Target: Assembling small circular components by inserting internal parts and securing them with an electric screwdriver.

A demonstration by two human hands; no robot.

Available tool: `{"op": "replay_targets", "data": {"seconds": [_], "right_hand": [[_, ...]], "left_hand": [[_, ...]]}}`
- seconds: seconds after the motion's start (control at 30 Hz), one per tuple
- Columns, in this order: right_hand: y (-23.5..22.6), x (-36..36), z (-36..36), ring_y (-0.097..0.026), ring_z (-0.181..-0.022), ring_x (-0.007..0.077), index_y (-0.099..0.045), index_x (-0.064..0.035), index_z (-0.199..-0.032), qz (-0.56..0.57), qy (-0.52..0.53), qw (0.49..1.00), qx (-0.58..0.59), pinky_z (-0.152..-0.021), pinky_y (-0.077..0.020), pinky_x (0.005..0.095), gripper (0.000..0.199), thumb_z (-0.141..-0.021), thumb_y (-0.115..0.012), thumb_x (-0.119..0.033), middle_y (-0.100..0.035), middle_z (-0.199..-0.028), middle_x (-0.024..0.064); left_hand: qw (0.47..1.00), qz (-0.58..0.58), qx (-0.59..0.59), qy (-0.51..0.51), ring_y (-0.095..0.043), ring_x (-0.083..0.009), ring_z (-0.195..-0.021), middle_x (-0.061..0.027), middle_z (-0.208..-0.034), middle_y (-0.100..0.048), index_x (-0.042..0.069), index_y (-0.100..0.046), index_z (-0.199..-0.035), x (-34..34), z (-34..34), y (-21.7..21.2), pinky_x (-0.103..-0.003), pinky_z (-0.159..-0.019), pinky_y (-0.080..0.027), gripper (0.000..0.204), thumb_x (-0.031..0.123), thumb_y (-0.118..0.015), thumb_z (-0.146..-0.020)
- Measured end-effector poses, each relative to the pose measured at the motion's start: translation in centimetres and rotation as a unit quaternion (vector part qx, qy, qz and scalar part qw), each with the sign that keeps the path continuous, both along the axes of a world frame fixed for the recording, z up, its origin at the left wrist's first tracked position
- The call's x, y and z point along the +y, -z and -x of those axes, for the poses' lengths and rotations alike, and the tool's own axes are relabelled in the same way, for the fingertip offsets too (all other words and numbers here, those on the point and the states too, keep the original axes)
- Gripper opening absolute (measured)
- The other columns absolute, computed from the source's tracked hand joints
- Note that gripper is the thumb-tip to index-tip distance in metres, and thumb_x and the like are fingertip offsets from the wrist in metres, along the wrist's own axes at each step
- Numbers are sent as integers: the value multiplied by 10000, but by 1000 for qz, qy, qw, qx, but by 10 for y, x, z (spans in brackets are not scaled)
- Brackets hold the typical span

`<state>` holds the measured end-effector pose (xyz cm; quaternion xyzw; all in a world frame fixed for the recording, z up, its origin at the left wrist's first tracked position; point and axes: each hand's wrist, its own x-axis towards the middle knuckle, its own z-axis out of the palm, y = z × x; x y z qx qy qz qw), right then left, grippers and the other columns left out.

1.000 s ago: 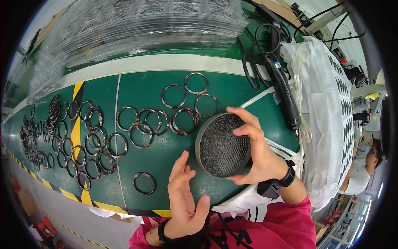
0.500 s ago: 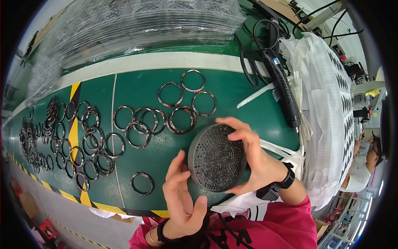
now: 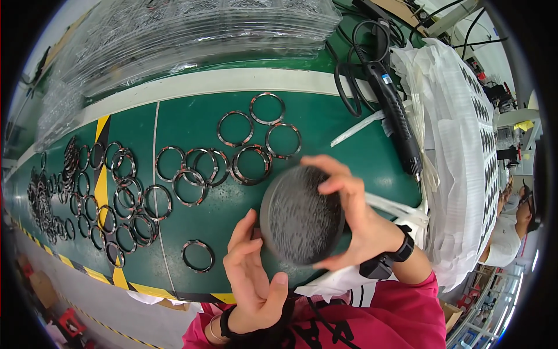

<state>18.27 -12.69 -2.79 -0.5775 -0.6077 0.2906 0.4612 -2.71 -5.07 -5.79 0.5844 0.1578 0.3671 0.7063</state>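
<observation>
Hands raised over the green tabletop [image 3: 192, 116]: my left hand [image 3: 253, 279] empty with fingers spread, my right hand [image 3: 354, 215] clamped on a round dark mesh disc [image 3: 299, 218].

At far left, a dense scatter of metal rings [image 3: 70, 186] lies flat on the tabletop, crossing a yellow stripe [image 3: 102, 186]. Further right, a single ring [image 3: 197, 256] lies apart, just beside my left hand. My left hand sits below and left of the disc, fingertips near its edge; whether they touch it I cannot tell. My right hand grips the disc by its rim, thumb below and fingers over the top, holding it tilted above the tabletop. Right of the hands lie a black powered hand tool [image 3: 395, 113] with its cable and a stack of clear plastic trays [image 3: 465, 145].
</observation>
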Motion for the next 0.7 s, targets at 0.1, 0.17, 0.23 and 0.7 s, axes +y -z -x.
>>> {"op": "replay_targets", "data": {"seconds": [0.1,0.17,0.23,0.7], "right_hand": [[0,-2,0,-285,-1381,428,-285,-110,-1353,11,-17,1000,2,-1116,-286,504,1060,-515,-931,-177,-245,-1488,255],[0,-3,2,-293,-1379,435,-261,-123,-1347,17,-36,999,26,-1112,-269,517,1075,-518,-942,-193,-242,-1481,286],[0,-4,-2,-304,-1375,441,-242,-135,-1342,19,-28,999,25,-1106,-253,536,1091,-519,-954,-211,-245,-1475,319],[-36,-17,-11,-332,-1312,479,-394,-103,-1354,147,22,970,-192,-1089,-319,539,945,-559,-903,-158,-306,-1465,235]], "left_hand": [[1000,-5,4,-4,-256,-387,-1436,-300,-1529,-203,27,-332,-1331,-1,1,1,-481,-1173,-162,564,-21,-575,-824],[1000,8,-6,-5,-260,-386,-1434,-300,-1528,-205,29,-332,-1332,-1,-1,2,-481,-1172,-167,563,-17,-578,-827],[1000,22,-15,-3,-264,-384,-1433,-300,-1528,-207,30,-332,-1333,-3,1,1,-480,-1171,-172,562,-13,-580,-830],[989,-118,80,28,-510,-363,-1226,-277,-1388,-443,-7,-485,-1176,60,42,-50,-445,-1050,-395,389,-12,-585,-799]]}}
